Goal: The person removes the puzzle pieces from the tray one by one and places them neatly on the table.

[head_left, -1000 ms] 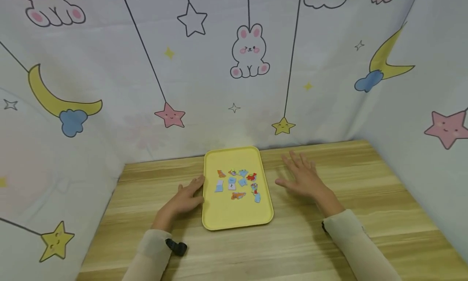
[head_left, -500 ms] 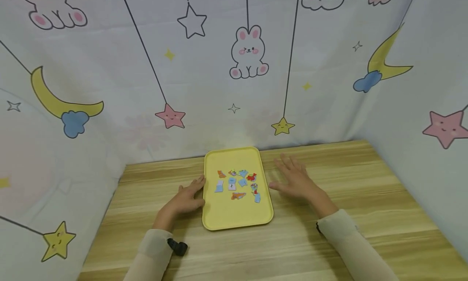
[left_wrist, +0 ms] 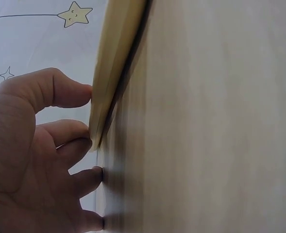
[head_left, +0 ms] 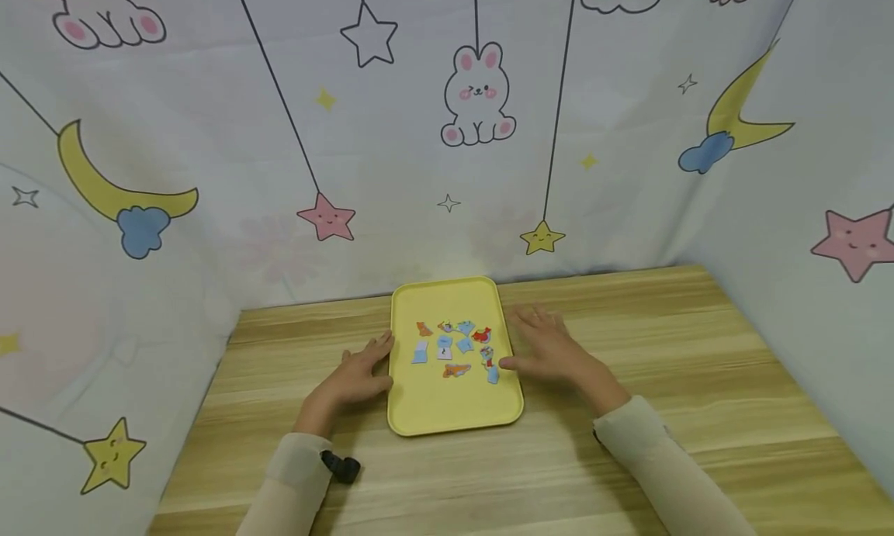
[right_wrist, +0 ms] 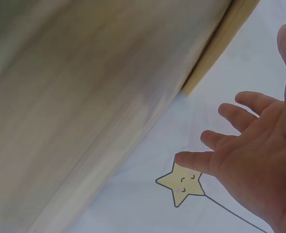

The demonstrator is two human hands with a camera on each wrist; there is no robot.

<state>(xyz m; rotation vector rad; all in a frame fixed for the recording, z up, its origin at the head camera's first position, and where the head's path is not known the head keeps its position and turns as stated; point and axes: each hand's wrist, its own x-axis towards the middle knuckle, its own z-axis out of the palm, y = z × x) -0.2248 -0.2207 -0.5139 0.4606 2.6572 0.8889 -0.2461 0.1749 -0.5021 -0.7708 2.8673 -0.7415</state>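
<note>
A yellow tray point(head_left: 454, 412) lies on the wooden table, bearing several small cut pieces. Among them are an orange piece point(head_left: 457, 371), a red piece point(head_left: 482, 335) and a light blue piece point(head_left: 493, 375). My left hand point(head_left: 355, 375) is at the tray's left side; in the left wrist view its thumb point(left_wrist: 75, 93) and a fingertip touch the tray's side wall point(left_wrist: 104, 82), while lower fingertips rest on the tabletop. My right hand point(head_left: 552, 346), fingers spread, is beside the right rim, its thumb overlapping that rim in the head view. The right wrist view shows nothing in this hand point(right_wrist: 259, 145).
The wooden table point(head_left: 447, 489) extends around the tray on both sides and in front. Behind it hangs a white cloth point(head_left: 391, 148) printed with stars, moons and rabbits, close to the tray's far end. Black wrist cameras, one being the left camera point(head_left: 341, 467), sit at the cuffs.
My right hand has moved left, from apart from the tray to right at its rim. My left hand stays at the left edge, and the tray and pieces keep their places.
</note>
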